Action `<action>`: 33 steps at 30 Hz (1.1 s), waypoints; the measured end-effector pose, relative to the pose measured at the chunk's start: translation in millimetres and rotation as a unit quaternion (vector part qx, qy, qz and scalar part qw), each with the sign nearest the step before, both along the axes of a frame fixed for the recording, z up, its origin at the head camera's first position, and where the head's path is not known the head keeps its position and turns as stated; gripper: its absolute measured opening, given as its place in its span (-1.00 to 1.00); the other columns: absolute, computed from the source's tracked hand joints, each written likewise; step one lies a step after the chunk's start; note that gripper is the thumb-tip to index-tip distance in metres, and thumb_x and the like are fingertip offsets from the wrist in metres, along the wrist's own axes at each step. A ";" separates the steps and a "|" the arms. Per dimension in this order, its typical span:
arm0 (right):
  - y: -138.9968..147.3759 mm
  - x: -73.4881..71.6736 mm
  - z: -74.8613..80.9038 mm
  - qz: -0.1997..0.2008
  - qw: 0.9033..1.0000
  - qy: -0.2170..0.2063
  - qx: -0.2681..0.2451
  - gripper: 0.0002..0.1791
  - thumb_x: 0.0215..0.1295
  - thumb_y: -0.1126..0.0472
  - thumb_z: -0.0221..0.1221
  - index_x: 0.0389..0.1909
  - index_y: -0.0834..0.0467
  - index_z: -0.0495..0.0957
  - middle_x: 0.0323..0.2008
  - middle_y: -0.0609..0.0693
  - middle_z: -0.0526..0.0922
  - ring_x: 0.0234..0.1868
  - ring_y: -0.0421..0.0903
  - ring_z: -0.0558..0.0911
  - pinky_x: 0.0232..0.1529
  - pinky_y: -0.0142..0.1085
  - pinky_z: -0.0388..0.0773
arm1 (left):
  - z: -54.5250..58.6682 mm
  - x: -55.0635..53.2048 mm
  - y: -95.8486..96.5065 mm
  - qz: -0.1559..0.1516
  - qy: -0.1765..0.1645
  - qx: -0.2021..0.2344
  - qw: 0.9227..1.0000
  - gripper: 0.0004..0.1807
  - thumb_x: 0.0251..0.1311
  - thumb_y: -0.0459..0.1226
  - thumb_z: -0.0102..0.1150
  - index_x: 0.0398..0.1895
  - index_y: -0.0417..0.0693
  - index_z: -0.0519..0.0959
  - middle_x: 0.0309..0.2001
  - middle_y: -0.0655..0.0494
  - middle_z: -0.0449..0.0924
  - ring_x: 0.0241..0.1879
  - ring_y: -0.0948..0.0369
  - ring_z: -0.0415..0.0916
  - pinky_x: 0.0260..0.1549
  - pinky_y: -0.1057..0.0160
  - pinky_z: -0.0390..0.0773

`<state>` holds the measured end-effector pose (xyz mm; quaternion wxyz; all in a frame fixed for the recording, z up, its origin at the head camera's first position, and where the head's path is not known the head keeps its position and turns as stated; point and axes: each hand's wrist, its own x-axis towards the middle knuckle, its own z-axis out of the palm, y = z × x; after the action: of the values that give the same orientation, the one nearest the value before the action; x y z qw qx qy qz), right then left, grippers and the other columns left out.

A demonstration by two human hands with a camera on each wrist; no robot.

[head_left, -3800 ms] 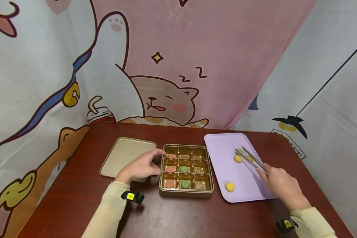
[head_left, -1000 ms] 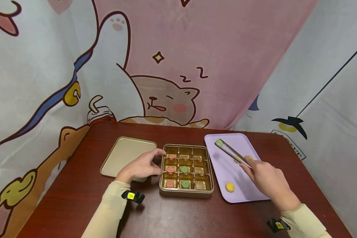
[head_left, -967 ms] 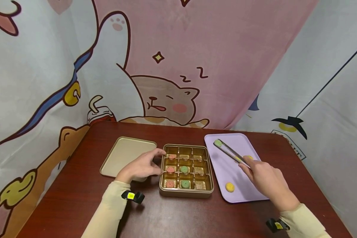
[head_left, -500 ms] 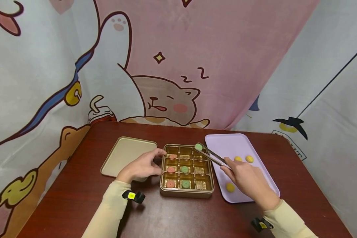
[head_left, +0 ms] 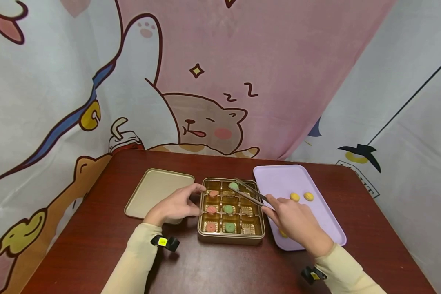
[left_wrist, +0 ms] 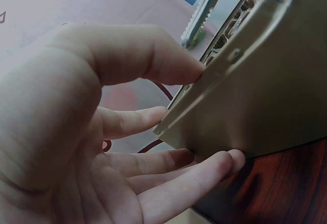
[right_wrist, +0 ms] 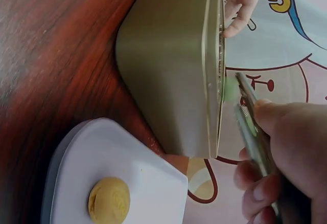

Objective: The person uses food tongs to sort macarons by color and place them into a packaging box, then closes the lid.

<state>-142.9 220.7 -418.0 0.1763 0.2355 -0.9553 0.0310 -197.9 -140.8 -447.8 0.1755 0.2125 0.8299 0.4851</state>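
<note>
My right hand point(head_left: 297, 218) grips metal tongs point(head_left: 248, 195), held over the back row of a gold tin point(head_left: 230, 239) with a divided insert. The tong tips stand spread, and a green macaron point(head_left: 234, 186) is right at them, above the back middle compartment. In the right wrist view this macaron point(right_wrist: 231, 88) shows just over the tin's rim, blurred. My left hand point(head_left: 178, 203) touches the tin's left side, thumb at the rim and fingers extended along the wall point(left_wrist: 230, 116). Pink macarons point(head_left: 211, 226) fill the left column; green ones point(head_left: 229, 227) sit in the front and centre middle compartments.
Right of the tin lies a lilac tray point(head_left: 275, 177) bearing yellow macarons point(head_left: 295, 197), one point(right_wrist: 110, 201) near its front edge. A flat gold lid point(head_left: 159, 190) rests on the table point(head_left: 191, 269) to the left. A printed curtain point(head_left: 286, 81) hangs behind.
My right hand has taken the green macaron from the tray with the tongs and carried it left over the tin. The tong tips have spread apart. My left hand has stayed at the tin.
</note>
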 end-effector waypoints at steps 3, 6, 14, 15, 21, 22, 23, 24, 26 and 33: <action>-0.9 0.8 1.2 -0.011 1.000 -0.017 -0.005 -0.69 0.48 -0.09 0.26 -0.02 0.06 0.59 -0.58 -0.10 0.52 -0.57 -0.04 0.59 -0.76 -0.13 0.38 | -1.0 -0.4 -0.2 0.001 0.003 0.001 1.000 -0.25 0.14 -0.40 0.39 0.44 -0.19 0.37 0.36 -0.21 0.45 -0.18 0.14 0.71 -0.20 0.18 0.71; 0.8 2.1 2.6 -0.020 0.999 -0.021 -0.013 -0.63 0.48 -0.09 0.26 0.08 0.08 0.62 -0.50 -0.04 0.62 -0.51 0.00 0.62 -0.74 -0.12 0.42 | -0.9 -1.0 0.2 0.000 0.003 0.002 1.000 -0.25 0.14 -0.40 0.40 0.44 -0.19 0.37 0.36 -0.21 0.45 -0.18 0.13 0.71 -0.19 0.18 0.71; 11.8 4.7 1.6 -0.022 0.999 -0.012 -0.025 -0.57 0.45 -0.08 0.28 0.15 0.11 0.64 -0.43 0.00 0.67 -0.51 -0.02 0.61 -0.74 -0.13 0.42 | 0.0 -0.6 -0.8 -0.004 0.004 0.002 1.000 -0.25 0.15 -0.40 0.42 0.44 -0.22 0.36 0.36 -0.27 0.44 -0.16 0.12 0.71 -0.18 0.20 0.71; 14.0 5.1 1.3 -0.021 0.999 -0.012 -0.027 -0.57 0.45 -0.08 0.29 0.15 0.11 0.64 -0.41 0.01 0.67 -0.52 -0.03 0.61 -0.74 -0.13 0.42 | -0.1 -0.6 -1.0 -0.004 0.004 0.001 1.000 -0.25 0.15 -0.40 0.43 0.44 -0.21 0.36 0.36 -0.27 0.44 -0.16 0.13 0.71 -0.18 0.20 0.71; 29.5 10.0 2.0 -0.021 0.999 -0.016 -0.038 -0.54 0.46 -0.07 0.28 0.19 0.14 0.63 -0.23 0.11 0.77 -0.36 0.06 0.75 -0.62 -0.02 0.56 | -0.3 -0.6 -1.5 -0.005 0.006 -0.001 1.000 -0.26 0.15 -0.40 0.42 0.43 -0.20 0.37 0.36 -0.27 0.45 -0.16 0.15 0.71 -0.17 0.21 0.70; 32.3 11.0 2.3 -0.020 0.999 -0.016 -0.041 -0.54 0.45 -0.06 0.28 0.19 0.16 0.63 -0.20 0.12 0.77 -0.33 0.07 0.76 -0.58 0.01 0.60 | -0.3 -0.6 -1.4 -0.005 0.005 -0.001 1.000 -0.26 0.15 -0.40 0.42 0.43 -0.20 0.37 0.36 -0.27 0.45 -0.17 0.15 0.71 -0.17 0.21 0.70; 35.4 11.9 2.4 -0.018 0.999 -0.016 -0.044 -0.54 0.45 -0.05 0.29 0.18 0.17 0.63 -0.21 0.11 0.77 -0.32 0.07 0.77 -0.55 0.01 0.61 | -0.2 -0.4 -1.3 -0.005 0.005 0.000 1.000 -0.25 0.15 -0.40 0.42 0.43 -0.20 0.37 0.36 -0.27 0.45 -0.17 0.15 0.71 -0.18 0.21 0.70; 38.6 12.7 2.5 -0.018 0.999 -0.015 -0.046 -0.55 0.45 -0.03 0.30 0.17 0.18 0.64 -0.22 0.11 0.77 -0.32 0.07 0.77 -0.53 0.03 0.62 | -0.1 -0.4 -1.3 -0.005 0.005 -0.001 1.000 -0.25 0.15 -0.40 0.42 0.43 -0.20 0.37 0.36 -0.27 0.45 -0.17 0.15 0.71 -0.18 0.21 0.70; 44.5 15.1 3.9 -0.025 0.999 -0.017 -0.045 -0.57 0.45 -0.04 0.29 0.16 0.16 0.64 -0.25 0.09 0.77 -0.30 0.05 0.77 -0.52 0.04 0.62 | -0.2 -0.3 -1.5 -0.004 0.006 -0.004 1.000 -0.25 0.15 -0.40 0.41 0.44 -0.20 0.37 0.36 -0.27 0.44 -0.16 0.15 0.71 -0.17 0.21 0.71; 66.2 23.3 4.1 -0.064 0.996 -0.032 -0.046 -0.52 0.43 -0.10 0.30 0.22 0.09 0.65 -0.16 0.09 0.81 -0.23 0.06 0.79 -0.65 -0.04 0.52 | -0.3 0.0 -0.1 0.001 0.005 -0.007 1.000 -0.25 0.16 -0.40 0.41 0.45 -0.17 0.36 0.35 -0.20 0.45 -0.17 0.16 0.70 -0.17 0.19 0.71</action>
<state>-119.6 286.9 -413.9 0.1583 0.1641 -0.9711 0.0707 -197.9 -141.0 -448.1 0.1724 0.2133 0.8342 0.4784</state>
